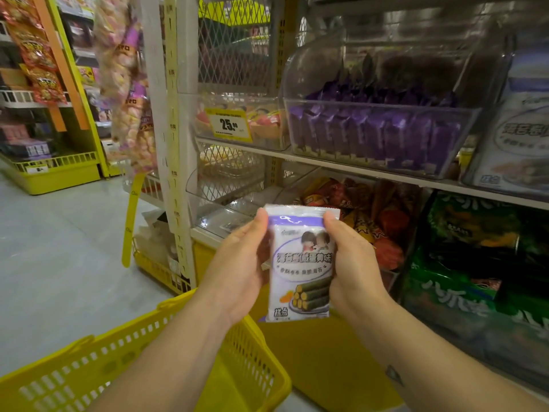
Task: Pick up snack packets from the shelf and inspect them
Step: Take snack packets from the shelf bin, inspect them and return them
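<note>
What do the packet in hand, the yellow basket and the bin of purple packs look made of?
Snack packet: thin glossy printed plastic film, judging by its crimped top seal and sheen. Yellow basket: probably rigid moulded plastic, matte, with slotted walls. Bin: clear hard plastic, perhaps acrylic; purple packs show through, highlights on its curved lid.

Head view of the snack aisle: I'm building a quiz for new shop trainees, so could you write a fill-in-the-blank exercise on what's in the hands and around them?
1. The left hand and right hand hold the snack packet upright, its printed front facing the ____.
2. The basket below the hands is ____ in colour.
3. The price tag shows the number ____.
4. The clear bin right of the price tag holds ____ packets.

Missing words: camera; yellow; 25; purple.
</note>
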